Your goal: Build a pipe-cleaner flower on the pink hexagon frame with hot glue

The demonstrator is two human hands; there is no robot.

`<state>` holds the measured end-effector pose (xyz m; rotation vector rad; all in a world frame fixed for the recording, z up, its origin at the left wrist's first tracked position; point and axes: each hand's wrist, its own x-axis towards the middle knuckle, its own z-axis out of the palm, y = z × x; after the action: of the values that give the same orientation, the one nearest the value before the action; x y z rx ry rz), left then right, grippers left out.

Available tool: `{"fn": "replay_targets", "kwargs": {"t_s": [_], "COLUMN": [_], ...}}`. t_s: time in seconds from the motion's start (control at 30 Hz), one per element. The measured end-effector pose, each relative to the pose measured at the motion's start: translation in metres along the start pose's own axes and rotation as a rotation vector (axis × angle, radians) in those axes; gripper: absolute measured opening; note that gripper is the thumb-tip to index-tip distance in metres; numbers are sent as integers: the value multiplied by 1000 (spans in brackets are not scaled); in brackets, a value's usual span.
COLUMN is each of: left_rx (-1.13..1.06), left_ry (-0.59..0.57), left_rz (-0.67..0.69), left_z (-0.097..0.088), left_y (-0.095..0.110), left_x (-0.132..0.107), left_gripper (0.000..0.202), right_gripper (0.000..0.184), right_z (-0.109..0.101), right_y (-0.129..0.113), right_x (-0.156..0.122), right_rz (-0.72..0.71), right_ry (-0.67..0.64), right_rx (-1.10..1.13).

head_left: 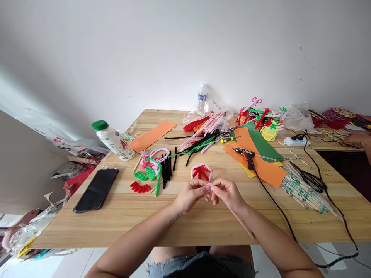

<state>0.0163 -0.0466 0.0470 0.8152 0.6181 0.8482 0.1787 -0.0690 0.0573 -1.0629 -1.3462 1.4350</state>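
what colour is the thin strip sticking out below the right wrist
The thin strip is pale pink, seen best in the head view.

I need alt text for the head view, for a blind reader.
A person's left hand and right hand pinch a pink stem over a wooden table. Just beyond lies a lilac-and-red hexagon; to the right, a glue gun on orange paper.

We had the glue gun lying on the paper sheets. Left of it sat our pipe-cleaner frame, and far left of it, a phone and a bottle. Behind it, leftward, stood another bottle; right of it, a power strip and scissors. In front of it was our pipe cleaner.
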Motion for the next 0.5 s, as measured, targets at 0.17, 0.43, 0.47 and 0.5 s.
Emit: {"fn": "replay_targets", "kwargs": {"t_s": [0.17,0.43,0.47,0.5], "left_rx": [277,320,327,332], "left_ry": [-70,75,82,80], "left_rz": [-63,124,142,152], "left_z": [-10,-6,-6,-6], "left_y": [13,-1,-2,-4], "left_x": [1,2,2,3], "left_gripper": [37,41,41,41], "right_gripper": [24,26,26,25], "right_z": [-5,-1,0,0], "right_y": [1,2,2,1], "right_x": [0,2,2,2], "right_rz": [127,70,67,63], "right_ry": [-102,-31,-14,1], "right_rx": [-31,-17,-28,-46]}}
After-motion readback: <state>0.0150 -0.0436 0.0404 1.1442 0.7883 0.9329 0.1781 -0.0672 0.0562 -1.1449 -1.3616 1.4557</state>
